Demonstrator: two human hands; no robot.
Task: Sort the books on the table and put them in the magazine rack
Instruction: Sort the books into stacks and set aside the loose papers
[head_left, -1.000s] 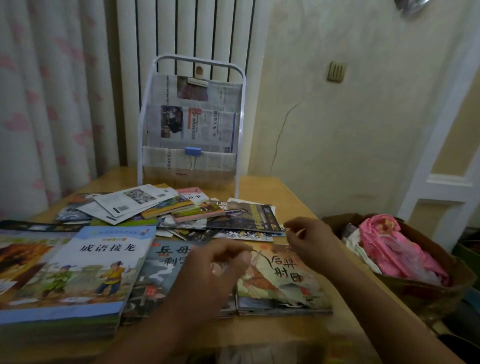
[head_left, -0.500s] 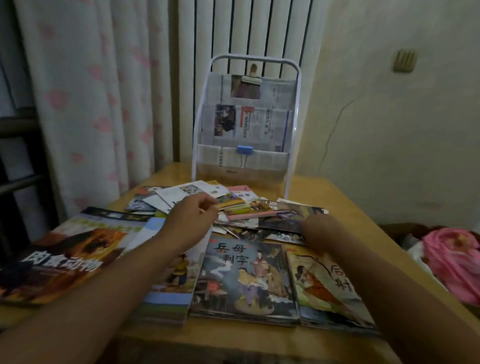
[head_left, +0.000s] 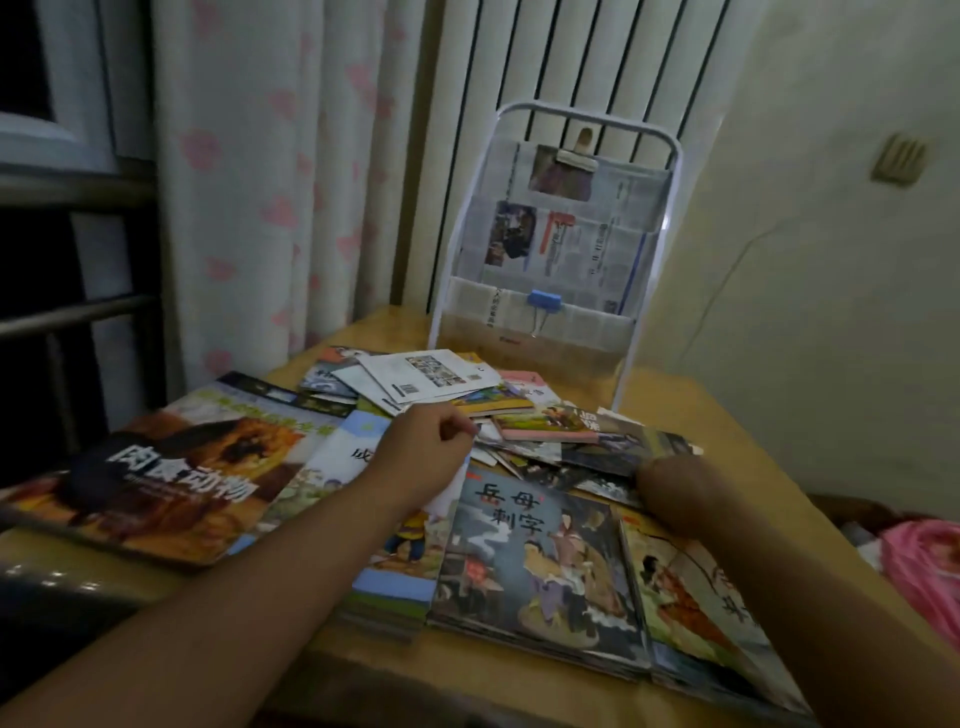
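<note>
Now the left hand (head_left: 423, 452), fingers curled and holding nothing I can see, should pinch one small book (head_left: 545, 423) from the messy pile, while the right hand's (head_left: 670, 493) fingers are hidden.

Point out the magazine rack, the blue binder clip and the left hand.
magazine rack (head_left: 673, 171): head view, right frame tube.
blue binder clip (head_left: 544, 301): head view, clip body.
left hand (head_left: 423, 457): head view, back of hand.
</note>
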